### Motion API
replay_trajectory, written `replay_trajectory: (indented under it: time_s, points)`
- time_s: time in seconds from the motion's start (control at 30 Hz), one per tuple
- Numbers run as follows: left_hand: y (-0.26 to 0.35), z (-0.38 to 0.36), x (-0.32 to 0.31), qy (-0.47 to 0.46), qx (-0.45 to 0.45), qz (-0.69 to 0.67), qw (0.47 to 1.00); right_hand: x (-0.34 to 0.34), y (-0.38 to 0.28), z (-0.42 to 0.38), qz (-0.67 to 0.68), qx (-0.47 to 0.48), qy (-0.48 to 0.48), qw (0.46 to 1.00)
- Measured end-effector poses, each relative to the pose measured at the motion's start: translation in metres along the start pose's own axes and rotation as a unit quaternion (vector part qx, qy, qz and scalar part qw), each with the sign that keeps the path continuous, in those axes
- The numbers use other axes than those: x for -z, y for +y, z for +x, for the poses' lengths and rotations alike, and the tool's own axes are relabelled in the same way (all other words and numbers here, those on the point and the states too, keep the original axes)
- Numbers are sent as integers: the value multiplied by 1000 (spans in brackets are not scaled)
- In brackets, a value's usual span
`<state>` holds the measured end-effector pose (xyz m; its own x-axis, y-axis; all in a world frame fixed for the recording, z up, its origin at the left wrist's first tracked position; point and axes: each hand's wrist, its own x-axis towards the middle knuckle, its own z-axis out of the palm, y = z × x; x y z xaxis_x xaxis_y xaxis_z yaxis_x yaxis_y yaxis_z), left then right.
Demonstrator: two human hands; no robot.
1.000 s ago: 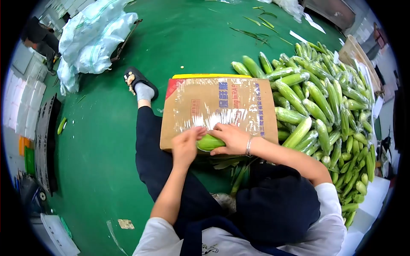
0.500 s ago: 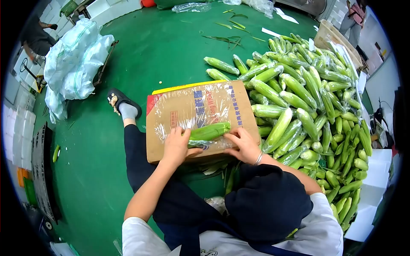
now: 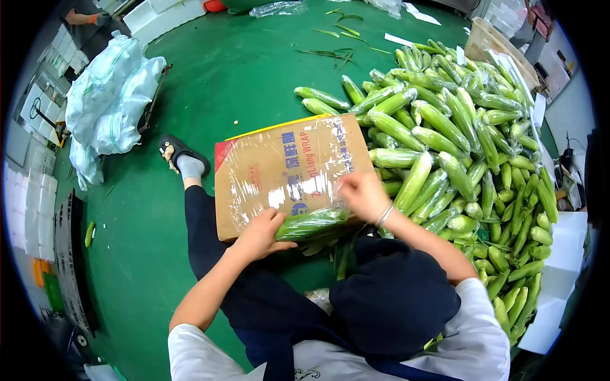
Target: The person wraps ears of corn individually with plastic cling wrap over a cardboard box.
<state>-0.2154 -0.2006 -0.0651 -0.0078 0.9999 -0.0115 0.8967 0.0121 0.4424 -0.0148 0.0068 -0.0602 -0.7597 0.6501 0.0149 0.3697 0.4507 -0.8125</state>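
An ear of corn in green husk (image 3: 312,224) lies near the front edge of a cardboard box (image 3: 244,197), with clear film around it. My left hand (image 3: 259,235) grips the corn's left end, thumb below and fingers above. Past the corn's right end, my right hand (image 3: 365,197) is raised a little, its fingertips pinched together on clear plastic wrap (image 3: 338,193). More of the film lies shiny and wrinkled over the printed box top.
A large pile of corn (image 3: 445,136), much of it in film, spreads on the right. A cream crate (image 3: 499,47) stands behind it. Light-blue sacks (image 3: 111,95) sit on a cart at left. Another person (image 3: 89,25) is at upper left. A black pallet (image 3: 71,260) leans at left.
The corn has moved toward me to the box's front edge and turned within the film. My right hand has left the corn's end and risen, pinching film. My left hand has shifted slightly nearer.
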Motion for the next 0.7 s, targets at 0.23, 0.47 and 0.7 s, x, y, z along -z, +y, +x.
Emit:
replay_trajectory:
  time_s: [0.23, 0.47, 0.7]
  points:
    - [-22, 31, 3, 249, 78, 62, 963, -68, -9, 38, -279, 161, -19, 946]
    - [-66, 86, 5, 173, -26, 85, 981, -77, -13, 153, -74, 108, -360, 924]
    - [14, 49, 2, 1, 153, 25, 988, -67, -7, 90, -206, 218, -321, 899]
